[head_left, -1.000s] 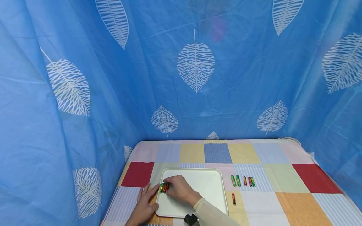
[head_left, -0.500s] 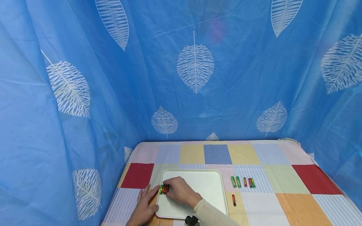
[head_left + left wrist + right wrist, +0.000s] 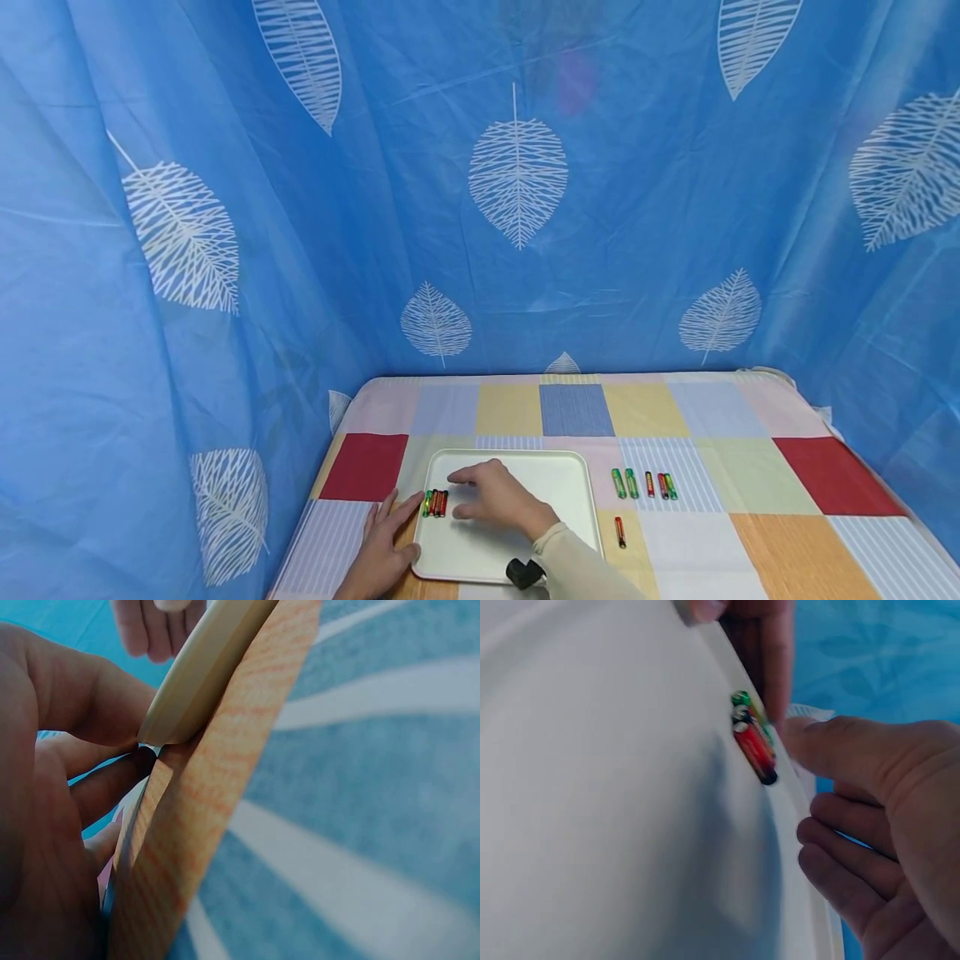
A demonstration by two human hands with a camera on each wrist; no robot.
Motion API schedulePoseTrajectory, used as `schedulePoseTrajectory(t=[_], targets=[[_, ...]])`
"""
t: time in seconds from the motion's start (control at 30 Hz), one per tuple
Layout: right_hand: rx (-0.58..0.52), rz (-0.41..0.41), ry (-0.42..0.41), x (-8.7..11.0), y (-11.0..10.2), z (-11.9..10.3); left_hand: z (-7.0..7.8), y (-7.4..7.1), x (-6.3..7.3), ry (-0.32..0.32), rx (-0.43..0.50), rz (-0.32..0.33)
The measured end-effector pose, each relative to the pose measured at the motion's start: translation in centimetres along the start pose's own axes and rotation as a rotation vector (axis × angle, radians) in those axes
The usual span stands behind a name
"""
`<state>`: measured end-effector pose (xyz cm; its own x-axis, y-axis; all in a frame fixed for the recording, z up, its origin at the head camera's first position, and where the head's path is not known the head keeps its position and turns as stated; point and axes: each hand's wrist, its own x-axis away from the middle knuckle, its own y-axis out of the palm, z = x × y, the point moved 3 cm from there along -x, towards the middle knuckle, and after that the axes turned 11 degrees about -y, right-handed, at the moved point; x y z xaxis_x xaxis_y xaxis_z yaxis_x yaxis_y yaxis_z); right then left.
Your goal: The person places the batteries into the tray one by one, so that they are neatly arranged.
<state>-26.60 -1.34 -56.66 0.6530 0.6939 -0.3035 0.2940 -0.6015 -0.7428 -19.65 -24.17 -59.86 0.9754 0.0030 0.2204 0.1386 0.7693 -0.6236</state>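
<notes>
A row of small batteries [image 3: 437, 503], a green one and several red ones, lies side by side along the left edge of the white tray [image 3: 525, 557]. Just right of that row, my right hand [image 3: 501, 498] hangs over the tray, thumb and forefinger apart with nothing between them. In the right wrist view, the nearest red battery [image 3: 754, 752] lies on the tray beside a green one. My left hand [image 3: 384, 546] rests at the tray's left rim, forefinger stretched along it and thumb against it. The left wrist view has its fingers touching the tray's rim [image 3: 202, 682].
To the tray's right, two green batteries [image 3: 625, 483], a red one [image 3: 649, 484] and a red-green pair [image 3: 667, 486] lie on the patchwork tablecloth [image 3: 780, 550]. One red battery [image 3: 620, 532] lies nearer. A blue leaf-print curtain [image 3: 600, 208] encloses the table's back and sides.
My right hand has let go of the rightmost red battery and drawn away to the right, its fingers spreading. The left hand stays at the tray's rim.
</notes>
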Motion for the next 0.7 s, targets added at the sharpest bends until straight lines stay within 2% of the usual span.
schedulePoseTrajectory(t=[0.3,0.47,0.7], targets=[[-0.165,-0.003,0.096,1.8,-2.8,0.5,0.1,0.1,0.1,-0.013,-0.003,0.016],[-0.2,-0.01,0.141,3.0,-4.3,1.3,-0.1,0.1,0.0,-0.003,0.005,0.022],[-0.214,0.022,0.15,4.8,-5.8,2.1,-0.4,0.2,-0.2,0.002,-0.005,0.013]])
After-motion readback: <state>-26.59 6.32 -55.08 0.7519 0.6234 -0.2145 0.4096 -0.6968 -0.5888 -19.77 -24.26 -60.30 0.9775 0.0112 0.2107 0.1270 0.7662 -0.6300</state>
